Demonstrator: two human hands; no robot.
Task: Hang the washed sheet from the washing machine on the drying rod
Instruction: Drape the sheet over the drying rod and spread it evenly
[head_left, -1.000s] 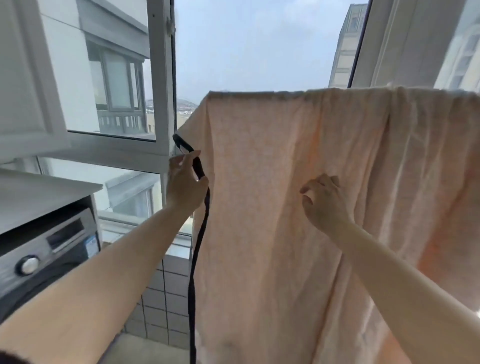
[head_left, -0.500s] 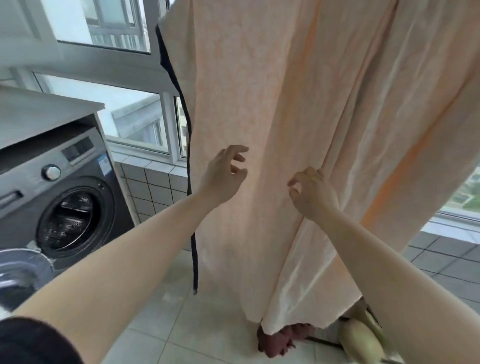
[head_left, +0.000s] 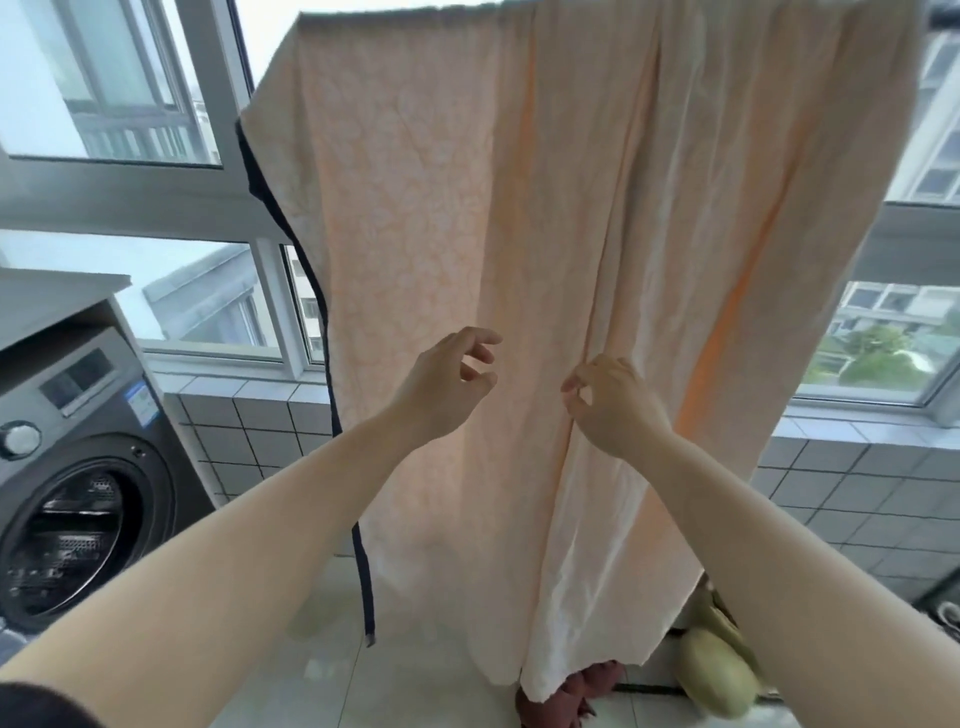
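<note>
The peach sheet (head_left: 441, 208) hangs draped over the drying rod, which its top fold hides; it reaches almost to the floor. A dark strap (head_left: 332, 395) dangles along its left edge. My left hand (head_left: 447, 384) hovers in front of the sheet's middle with fingers loosely curled and nothing held. Just to its right, my right hand (head_left: 613, 405) pinches a vertical fold of the sheet between thumb and forefinger. The washing machine (head_left: 98, 395) stands at the left with its drum in view.
Windows (head_left: 119, 104) and a tiled low wall (head_left: 852, 488) run behind the sheet. On the floor under the sheet's right part lie a pale green gourd-like thing (head_left: 717, 675) and a dark red cloth (head_left: 566, 696). A white shelf (head_left: 57, 291) sits above the machine.
My left hand has let go of the dark strap and moved right to the sheet's middle. Both hands sit lower on the sheet than before. My right hand keeps its pinch.
</note>
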